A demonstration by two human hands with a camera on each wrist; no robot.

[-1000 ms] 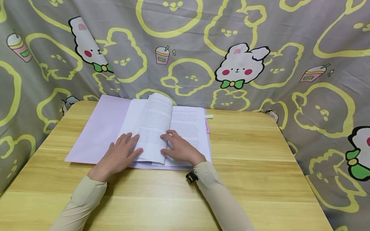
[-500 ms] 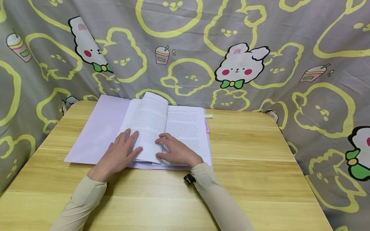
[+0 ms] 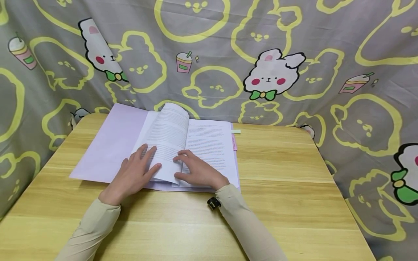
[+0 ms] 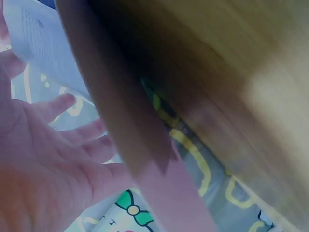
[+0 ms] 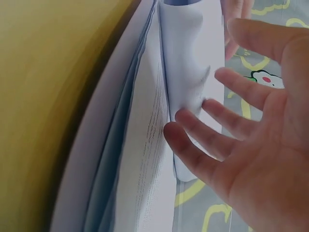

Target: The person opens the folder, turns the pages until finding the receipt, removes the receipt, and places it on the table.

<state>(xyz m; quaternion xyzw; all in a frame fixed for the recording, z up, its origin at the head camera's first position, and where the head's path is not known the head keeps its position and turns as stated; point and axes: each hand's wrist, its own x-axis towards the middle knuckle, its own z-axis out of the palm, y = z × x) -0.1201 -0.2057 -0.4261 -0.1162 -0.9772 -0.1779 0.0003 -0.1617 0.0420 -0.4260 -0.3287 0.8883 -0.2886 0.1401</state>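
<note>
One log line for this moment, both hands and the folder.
left hand: over curled paper; right hand: at paper's right edge; purple folder: open on table

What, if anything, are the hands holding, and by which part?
Nothing is visibly gripped. The left hand is spread over the curled white printed paper pages; the right hand, fingers apart, is at their rolled right side.

Folder: lilac, open on table, left side raised. Pages: white, printed; some curled leftward, others flat at right.
</note>
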